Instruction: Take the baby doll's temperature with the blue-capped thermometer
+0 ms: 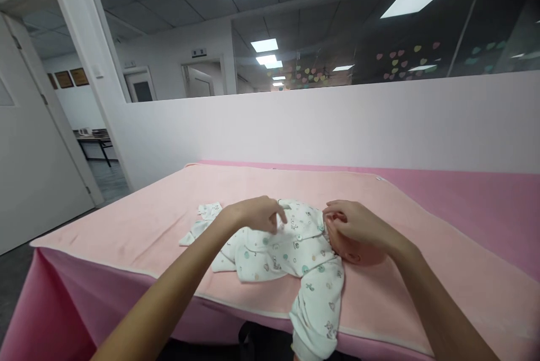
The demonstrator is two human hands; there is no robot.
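A baby doll lies on its back across a peach blanket (pixel 139 209), its head (pixel 352 246) to the right. It wears a white printed baby outfit (pixel 291 246) with snaps down the front. One sleeve (pixel 320 299) hangs over the near edge; the legs point left. Above the chest is my left hand (pixel 259 213), its fingers bent down and apart, slightly blurred, with nothing visible in them. My right hand (pixel 358 223) is over the doll's face and chin, its fingertips close to the collar. A gap shows between that thumb and fingers; whether they touch the doll is unclear.
Under the blanket a pink cover (pixel 476 203) drapes over the table's front edge. A white half wall (pixel 316 130) with glass above stands behind the table. On the left is an open white door (pixel 37 141), with a desk (pixel 97 140) in the room beyond.
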